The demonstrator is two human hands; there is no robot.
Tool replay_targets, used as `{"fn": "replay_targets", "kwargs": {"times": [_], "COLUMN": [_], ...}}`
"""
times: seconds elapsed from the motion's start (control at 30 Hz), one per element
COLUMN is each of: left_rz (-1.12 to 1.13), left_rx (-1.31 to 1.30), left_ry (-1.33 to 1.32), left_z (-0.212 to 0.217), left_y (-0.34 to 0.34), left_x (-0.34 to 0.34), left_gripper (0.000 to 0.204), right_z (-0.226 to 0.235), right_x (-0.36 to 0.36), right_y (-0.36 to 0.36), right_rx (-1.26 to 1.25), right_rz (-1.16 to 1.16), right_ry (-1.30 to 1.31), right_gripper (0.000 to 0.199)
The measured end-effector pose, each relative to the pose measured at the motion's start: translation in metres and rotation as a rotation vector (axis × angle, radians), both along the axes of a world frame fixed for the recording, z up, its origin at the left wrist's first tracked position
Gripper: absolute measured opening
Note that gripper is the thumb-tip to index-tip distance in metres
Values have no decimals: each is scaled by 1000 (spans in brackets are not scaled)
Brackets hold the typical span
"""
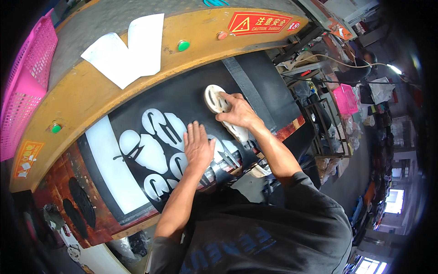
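Observation:
My right hand (239, 111) grips a pale, sole-shaped cutting die (211, 97) with openings in its upper end. The die's lower part extends under my hand toward the near edge. My left hand (198, 148) lies flat to the left of it, fingers stretched out and close together, palm on the black sheet (182, 86). Around that hand, several white sole-shaped areas (152, 153) with dark curved slots show against the black; I cannot tell whether they are holes or loose pieces. My left hand and wrist cover some of these shapes.
Above the work surface runs a yellow press beam (137, 91) with green buttons (183, 45) and a red one (222, 35). White paper (130, 52) lies over it. A white strip (116, 164), black sole-shaped pieces (81, 201), a pink basket (32, 77) and a cluttered rack (326, 123) surround the work.

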State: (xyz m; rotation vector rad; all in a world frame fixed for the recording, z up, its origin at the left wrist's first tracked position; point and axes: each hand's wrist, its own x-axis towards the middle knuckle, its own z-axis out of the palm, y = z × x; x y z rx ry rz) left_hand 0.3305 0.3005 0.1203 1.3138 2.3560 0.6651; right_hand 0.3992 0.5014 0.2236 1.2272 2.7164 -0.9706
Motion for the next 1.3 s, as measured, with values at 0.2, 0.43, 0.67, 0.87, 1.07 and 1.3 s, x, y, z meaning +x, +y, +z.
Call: {"fn": "replay_targets", "kwargs": {"times": [0.2,0.43,0.67,0.87,1.07,1.3], "left_rz": [-56,-113,-121,-115,-107,36], "left_rx": [95,197,210,274,300,496], "left_ry": [190,192,181,140,155,27], "left_z": [-14,-24,-29,-32,-24,22], "left_y": [-102,-111,-111,-107,-95,-137], "left_x": [-27,-38,-46,-50,-59,-69], "left_gripper": [58,57,56,57,47,13], "right_z": [-21,-31,-57,-60,-58,-51], "right_x": [-44,-72,-63,-65,-70,-18], "right_y": [-23,-41,-47,-46,-38,-29], "right_rx": [139,266,362,420,402,223], "right_rz": [162,254,263,308,324,47], "right_ry": [-105,-227,-140,-123,-89,356], "right_gripper": [90,89,84,82,81,60]}}
